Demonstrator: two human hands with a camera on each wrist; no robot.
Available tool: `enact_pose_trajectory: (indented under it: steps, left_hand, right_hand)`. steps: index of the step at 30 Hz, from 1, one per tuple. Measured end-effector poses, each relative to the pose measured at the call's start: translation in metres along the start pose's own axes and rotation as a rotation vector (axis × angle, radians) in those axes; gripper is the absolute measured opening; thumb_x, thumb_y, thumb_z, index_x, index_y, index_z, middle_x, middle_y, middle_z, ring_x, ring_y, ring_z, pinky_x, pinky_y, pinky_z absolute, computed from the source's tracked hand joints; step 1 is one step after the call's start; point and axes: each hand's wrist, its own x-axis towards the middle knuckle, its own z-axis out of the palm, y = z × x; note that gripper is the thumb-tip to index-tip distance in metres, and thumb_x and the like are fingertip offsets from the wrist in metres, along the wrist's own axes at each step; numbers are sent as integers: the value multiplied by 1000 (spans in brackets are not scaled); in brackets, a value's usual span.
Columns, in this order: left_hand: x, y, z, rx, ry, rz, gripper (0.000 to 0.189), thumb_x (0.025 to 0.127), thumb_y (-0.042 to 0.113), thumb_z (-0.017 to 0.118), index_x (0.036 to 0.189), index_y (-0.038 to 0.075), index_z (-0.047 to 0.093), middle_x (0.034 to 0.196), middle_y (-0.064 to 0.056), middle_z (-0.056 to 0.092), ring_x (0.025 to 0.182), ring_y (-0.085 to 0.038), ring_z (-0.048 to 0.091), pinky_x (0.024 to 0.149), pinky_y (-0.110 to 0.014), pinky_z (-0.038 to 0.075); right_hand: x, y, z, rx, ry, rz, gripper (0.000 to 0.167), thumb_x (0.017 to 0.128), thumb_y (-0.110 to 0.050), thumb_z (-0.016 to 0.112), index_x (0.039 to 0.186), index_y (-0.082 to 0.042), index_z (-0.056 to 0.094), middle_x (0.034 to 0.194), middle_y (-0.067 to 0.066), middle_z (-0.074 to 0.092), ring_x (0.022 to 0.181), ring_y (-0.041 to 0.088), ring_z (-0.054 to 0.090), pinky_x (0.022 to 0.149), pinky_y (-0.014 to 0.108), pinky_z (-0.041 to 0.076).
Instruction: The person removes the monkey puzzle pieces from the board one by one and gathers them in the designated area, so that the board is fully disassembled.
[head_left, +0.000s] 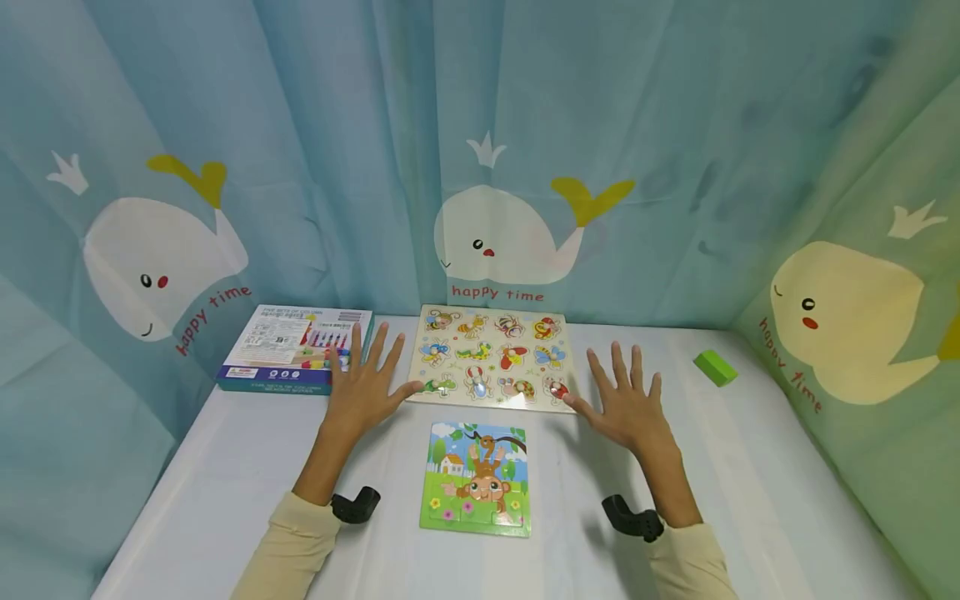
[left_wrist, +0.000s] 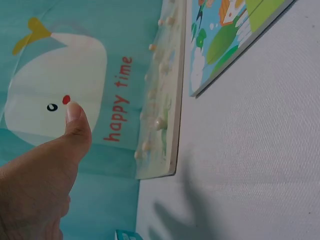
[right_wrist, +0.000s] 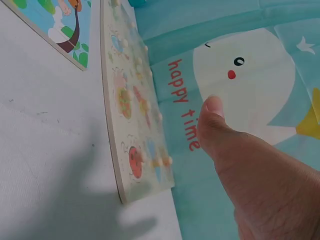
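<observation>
My left hand (head_left: pixel 362 392) is held above the table with its fingers spread, between a boxed set (head_left: pixel 285 350) and a wooden peg puzzle (head_left: pixel 491 358) of insects. On the other side my right hand (head_left: pixel 628 408) hovers, fingers also spread, near the peg puzzle's right corner. Neither hand holds anything. Between the forearms lies a square monkey jigsaw (head_left: pixel 476 479), its picture assembled in its frame. The left wrist view shows the left thumb (left_wrist: pixel 75 125) apart from the peg puzzle's edge; in the right wrist view the right thumb (right_wrist: pixel 215 120) is likewise apart from it.
A green block (head_left: pixel 716 367) lies on the white table (head_left: pixel 750 467) at the right. Blue curtains (head_left: pixel 360 167) printed with whales enclose the back and both sides. Each wrist carries a black camera mount, such as the left one (head_left: pixel 357 505).
</observation>
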Motion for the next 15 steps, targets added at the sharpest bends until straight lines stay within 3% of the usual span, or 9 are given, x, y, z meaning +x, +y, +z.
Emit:
enact_pose_trajectory:
  steps: [5, 8, 12, 15]
  left_hand:
    - [-2, 1, 1, -1, 0, 8, 85, 91, 68, 47, 157, 20, 22, 166, -10, 6, 150, -44, -6, 109, -76, 7]
    - [-3, 4, -1, -6, -17, 15, 86, 91, 67, 46, 157, 20, 20, 166, -11, 6, 150, -45, -2, 109, -76, 8]
    - [-9, 12, -3, 11, -40, 40, 85, 91, 67, 48, 156, 18, 24, 165, -13, 12, 149, -45, 9, 111, -73, 15]
    - [-18, 20, -4, 26, -38, 100, 79, 91, 63, 53, 152, 15, 36, 162, -15, 23, 146, -46, 22, 110, -67, 27]
  right_hand:
    - [2, -3, 3, 17, 36, -14, 90, 91, -67, 47, 157, -13, 20, 163, 24, 4, 149, 47, -6, 109, 75, 6]
    - [4, -7, 7, 40, 102, -43, 86, 91, -64, 50, 155, -12, 26, 162, 25, 10, 149, 48, 0, 109, 74, 15]
    - [7, -16, 14, 119, 232, -129, 72, 92, -52, 61, 145, -7, 45, 156, 26, 28, 146, 47, 19, 104, 70, 31]
    - [8, -27, 17, 223, 282, -199, 56, 91, -42, 67, 132, -5, 59, 140, 25, 46, 132, 42, 40, 97, 61, 42]
